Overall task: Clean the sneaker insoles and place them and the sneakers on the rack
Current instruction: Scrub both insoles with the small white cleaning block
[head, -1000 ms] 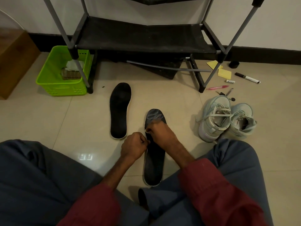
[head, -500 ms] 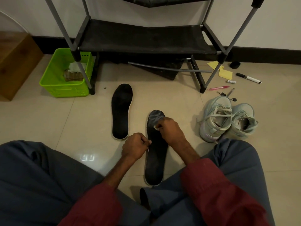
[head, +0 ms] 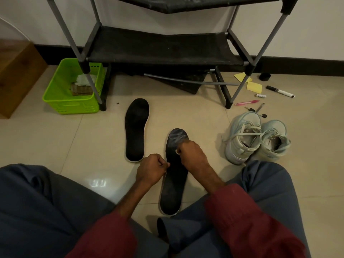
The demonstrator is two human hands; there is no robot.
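Two black insoles lie on the tiled floor. The left insole rests alone. The right insole lies between my knees, with pale smears at its toe end. My left hand pinches that insole's left edge. My right hand presses a small white wipe, mostly hidden in my fingers, onto its upper part. A pair of pale blue sneakers stands to the right, laces loose. The black rack stands ahead, its lower shelf bare.
A green basket holding cloths sits at the rack's left leg, next to a wooden box. Yellow notes, a marker, a pink pen and keys lie right of the rack. A loose grey rod lies under it.
My right hand has slid a little toward the insole's toe and back, rubbing with the wipe. My left hand has stayed on the insole's edge.
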